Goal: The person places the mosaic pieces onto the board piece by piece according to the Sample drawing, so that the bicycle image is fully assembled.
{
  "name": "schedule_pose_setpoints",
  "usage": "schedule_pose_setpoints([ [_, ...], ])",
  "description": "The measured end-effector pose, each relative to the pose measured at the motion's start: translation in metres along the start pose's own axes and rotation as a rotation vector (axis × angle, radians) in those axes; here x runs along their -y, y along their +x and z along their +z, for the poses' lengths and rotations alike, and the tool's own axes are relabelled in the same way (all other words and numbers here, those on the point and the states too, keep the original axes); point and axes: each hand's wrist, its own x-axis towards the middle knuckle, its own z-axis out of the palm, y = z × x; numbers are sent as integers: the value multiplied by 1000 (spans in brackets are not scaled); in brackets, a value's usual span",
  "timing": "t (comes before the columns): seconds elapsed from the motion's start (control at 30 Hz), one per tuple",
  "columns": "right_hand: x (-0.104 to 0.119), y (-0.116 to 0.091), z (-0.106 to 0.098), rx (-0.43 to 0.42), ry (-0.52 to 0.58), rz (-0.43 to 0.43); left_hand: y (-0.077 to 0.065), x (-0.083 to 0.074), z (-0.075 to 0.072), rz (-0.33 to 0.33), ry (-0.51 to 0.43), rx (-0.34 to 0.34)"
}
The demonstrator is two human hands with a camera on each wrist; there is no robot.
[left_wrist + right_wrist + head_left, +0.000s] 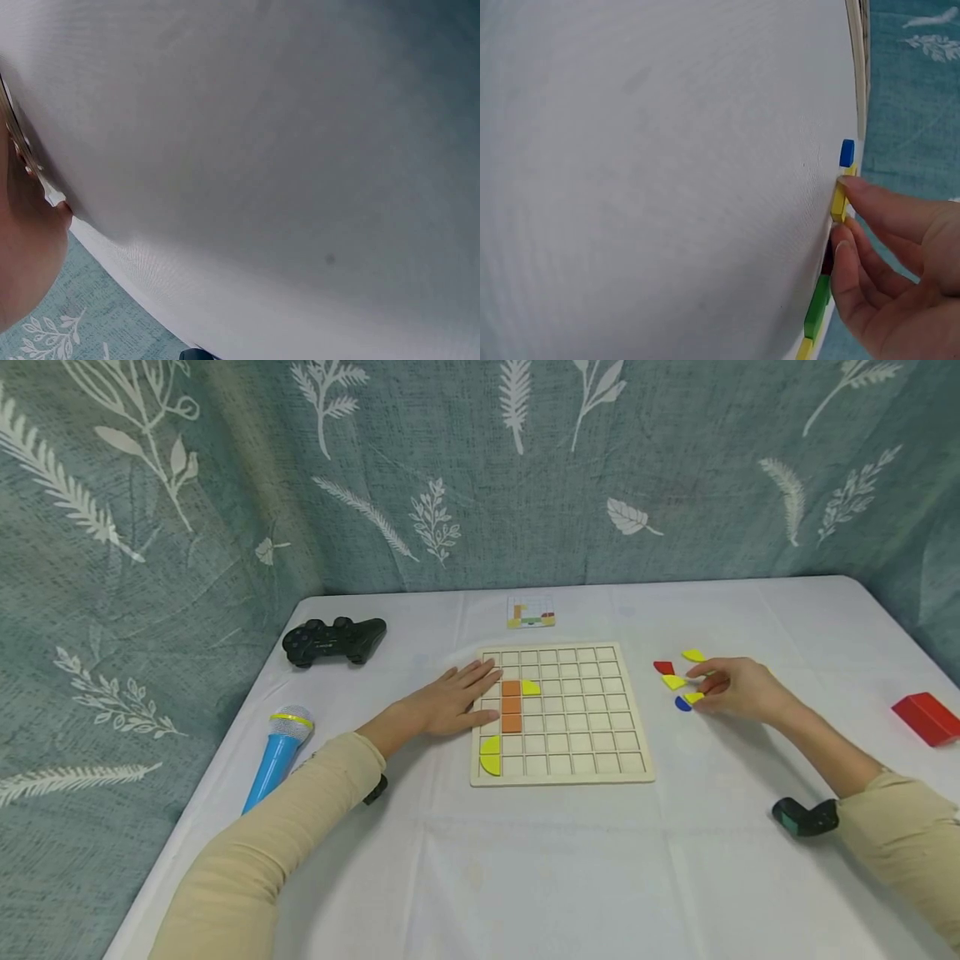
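My left hand rests with extended fingers on the left edge of the wooden grid board; the left wrist view catches only part of this hand. Orange squares stand in a column on the board, with a yellow quarter-circle piece beside the top one. Two more yellow pieces lie at the lower left. Right of the board, my right hand pinches a yellow quarter-circle piece between thumb and fingers. Close by are a blue piece, a red piece and a green piece.
A small pattern card lies behind the board. At the left are a black game controller and a blue toy microphone. A red block sits at the far right. Other yellow pieces lie around my right hand.
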Motion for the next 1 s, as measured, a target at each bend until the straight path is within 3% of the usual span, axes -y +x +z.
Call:
schedule_pose_setpoints([
  [0.47, 1, 0, -3, 44, 17, 7, -2, 2, 0, 12, -5, -8],
  [0.83, 12, -2, -3, 125, 262, 60, -2, 2, 1, 16, -3, -15],
  [1.0, 17, -1, 5, 160, 323, 65, -3, 2, 0, 11, -7, -12],
])
